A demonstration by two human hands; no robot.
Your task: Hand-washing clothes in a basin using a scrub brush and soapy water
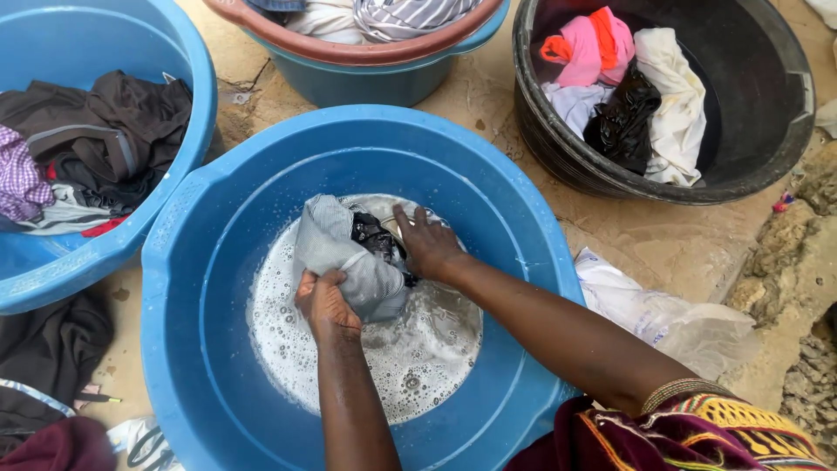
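A large blue basin [218, 218] sits in front of me with soapy, foamy water [410, 358] in its bottom. My left hand [324, 303] grips a wet grey-and-white striped garment [344, 253] bunched above the water. My right hand [427, 240] presses on the same garment from the far side, fingers spread over a dark part of the cloth [375, 235]. Both forearms reach down into the basin.
A second blue basin [187, 52] at left holds dark clothes [105, 131]. A black tub [767, 113] at upper right holds pink, white and black clothes. A brown-rimmed basin [366, 57] stands behind. A clear plastic bag [663, 318] lies on the concrete ground at right. Dark cloth [48, 349] lies lower left.
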